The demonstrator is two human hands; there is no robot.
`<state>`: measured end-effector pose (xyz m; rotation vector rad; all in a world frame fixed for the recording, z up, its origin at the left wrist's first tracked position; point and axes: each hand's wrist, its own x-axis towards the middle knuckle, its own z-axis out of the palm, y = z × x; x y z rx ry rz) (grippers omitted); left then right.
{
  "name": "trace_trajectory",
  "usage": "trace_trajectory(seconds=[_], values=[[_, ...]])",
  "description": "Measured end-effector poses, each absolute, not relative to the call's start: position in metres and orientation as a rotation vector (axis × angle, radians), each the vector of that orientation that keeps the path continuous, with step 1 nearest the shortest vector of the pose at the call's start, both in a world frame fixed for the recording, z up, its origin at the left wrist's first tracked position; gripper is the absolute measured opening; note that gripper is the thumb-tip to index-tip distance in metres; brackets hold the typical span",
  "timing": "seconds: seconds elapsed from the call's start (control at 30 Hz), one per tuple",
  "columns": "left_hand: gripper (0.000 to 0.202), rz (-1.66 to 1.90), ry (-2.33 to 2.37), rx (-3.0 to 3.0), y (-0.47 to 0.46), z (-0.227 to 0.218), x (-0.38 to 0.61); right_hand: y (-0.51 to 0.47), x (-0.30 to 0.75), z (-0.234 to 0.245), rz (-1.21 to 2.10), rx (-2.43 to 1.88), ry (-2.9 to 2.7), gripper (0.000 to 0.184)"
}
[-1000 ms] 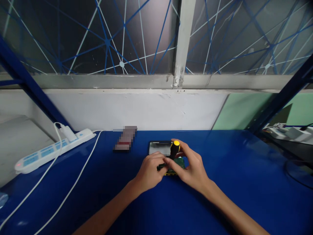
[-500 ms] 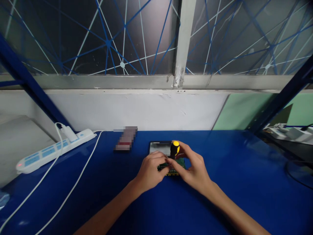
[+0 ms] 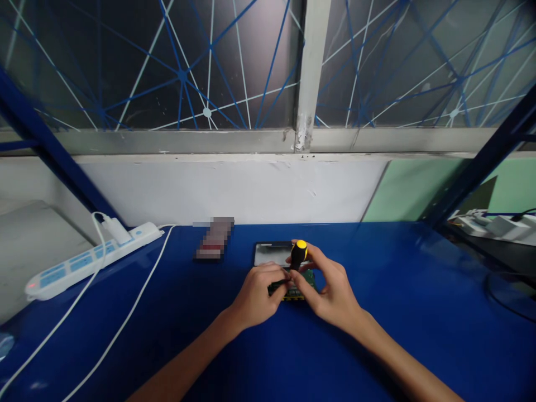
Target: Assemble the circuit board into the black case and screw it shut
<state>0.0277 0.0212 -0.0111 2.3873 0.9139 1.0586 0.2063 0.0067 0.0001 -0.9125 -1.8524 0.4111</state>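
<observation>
Ctr frame: we've R hand [image 3: 333, 287] fingers round blk/ylw round-ended screwdriver [image 3: 298, 255], over green flat PCB [image 3: 310, 277]; L hand [image 3: 257, 290] fingers narrow, can't tell on what.

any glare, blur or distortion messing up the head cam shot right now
Head view: mosaic blocks cover the item at the back left; a small glare spot marks the blue table at lower left; the blue posts slant outward, likely wide-angle stretch; the screwdriver handle looks fairly clear.
</observation>
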Motion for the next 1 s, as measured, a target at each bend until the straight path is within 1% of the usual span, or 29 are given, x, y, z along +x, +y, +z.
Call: trace_trajectory(seconds=[0.3, 0.77, 1.0], values=[[0.012, 1.178, 0.904, 2.374, 0.027, -0.022, 0.027, 0.01, 0.204, -0.002, 0.311, -0.924, -1.828, 0.046], [0.022, 1.067, 0.892, 2.434, 0.025, -0.019, 0.027, 0.006, 0.208, 0.006, 0.43, -0.897, -1.879, 0.055], [0.018, 1.069, 0.882, 2.452, 0.025, -0.016, 0.026, 0.01, 0.209, -0.001, 0.393, -0.88, -1.855, 0.051]])
